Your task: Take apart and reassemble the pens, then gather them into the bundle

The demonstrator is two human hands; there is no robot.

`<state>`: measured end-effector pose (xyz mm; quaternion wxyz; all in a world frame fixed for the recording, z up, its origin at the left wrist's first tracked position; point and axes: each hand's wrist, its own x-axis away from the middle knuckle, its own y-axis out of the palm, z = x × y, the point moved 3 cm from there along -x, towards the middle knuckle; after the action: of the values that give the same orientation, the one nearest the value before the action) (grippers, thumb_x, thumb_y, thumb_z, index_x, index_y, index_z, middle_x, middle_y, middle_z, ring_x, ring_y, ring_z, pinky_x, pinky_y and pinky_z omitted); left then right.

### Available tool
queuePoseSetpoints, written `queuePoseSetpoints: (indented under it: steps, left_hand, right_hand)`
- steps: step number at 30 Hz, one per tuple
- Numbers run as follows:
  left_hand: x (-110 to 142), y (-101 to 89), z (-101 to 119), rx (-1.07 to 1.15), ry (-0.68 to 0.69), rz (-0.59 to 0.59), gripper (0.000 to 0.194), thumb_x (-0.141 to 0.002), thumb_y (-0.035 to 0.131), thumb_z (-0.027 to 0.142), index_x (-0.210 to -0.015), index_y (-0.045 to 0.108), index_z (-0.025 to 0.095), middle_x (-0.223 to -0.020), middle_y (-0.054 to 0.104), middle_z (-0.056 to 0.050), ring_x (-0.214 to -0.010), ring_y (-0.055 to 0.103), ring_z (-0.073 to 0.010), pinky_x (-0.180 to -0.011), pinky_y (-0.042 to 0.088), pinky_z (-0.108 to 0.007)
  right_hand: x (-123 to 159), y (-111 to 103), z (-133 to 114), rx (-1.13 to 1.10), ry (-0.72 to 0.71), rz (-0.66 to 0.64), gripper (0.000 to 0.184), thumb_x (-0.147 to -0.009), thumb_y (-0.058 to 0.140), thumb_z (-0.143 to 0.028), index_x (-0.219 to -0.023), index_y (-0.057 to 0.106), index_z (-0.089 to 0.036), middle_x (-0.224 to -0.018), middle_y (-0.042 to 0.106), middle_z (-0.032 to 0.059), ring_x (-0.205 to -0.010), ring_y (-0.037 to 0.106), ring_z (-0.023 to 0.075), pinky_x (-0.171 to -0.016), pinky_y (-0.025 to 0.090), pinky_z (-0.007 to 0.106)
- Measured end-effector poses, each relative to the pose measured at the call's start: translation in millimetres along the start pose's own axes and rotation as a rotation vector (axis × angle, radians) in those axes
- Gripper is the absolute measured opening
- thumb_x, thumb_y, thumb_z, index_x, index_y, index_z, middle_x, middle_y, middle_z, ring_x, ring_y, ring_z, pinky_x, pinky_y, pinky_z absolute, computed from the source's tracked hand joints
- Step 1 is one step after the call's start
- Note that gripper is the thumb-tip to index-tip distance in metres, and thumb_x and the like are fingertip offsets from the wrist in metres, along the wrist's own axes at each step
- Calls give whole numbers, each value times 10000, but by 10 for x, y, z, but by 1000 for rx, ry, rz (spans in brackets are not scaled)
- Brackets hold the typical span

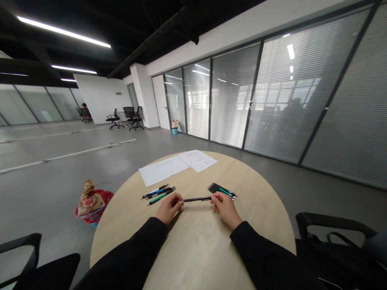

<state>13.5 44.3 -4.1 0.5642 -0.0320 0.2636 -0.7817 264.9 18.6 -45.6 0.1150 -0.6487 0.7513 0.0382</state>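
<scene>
A black pen spans the gap between my two hands, lying crosswise just over the table. My left hand pinches its left end, and my right hand pinches the right end. Just beyond my left hand lies a loose group of several pens, black, blue and green. Behind my right hand rests a second group of several pens, mostly black with green ones, side by side. My fingers cover both tips of the held pen.
On the round wooden table, a blank-looking sheet and a printed sheet lie at the far side. A basket with a bag stands on the floor at left. Black chairs flank the table, one at right.
</scene>
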Motion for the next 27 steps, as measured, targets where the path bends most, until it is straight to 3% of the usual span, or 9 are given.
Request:
queuePoseSetpoints:
  steps: [27]
  left_hand:
    - [-9,8,-39,13,3,-5,172,-805,601,333,-829,554,170,-669,575,15,-608,526,-138,-600,406,-257]
  right_hand:
    - [25,-8,-55,34,-33,-2,309,-853,555,-467,-776,604,-172,-670,643,17,-515,555,117,-475,399,219]
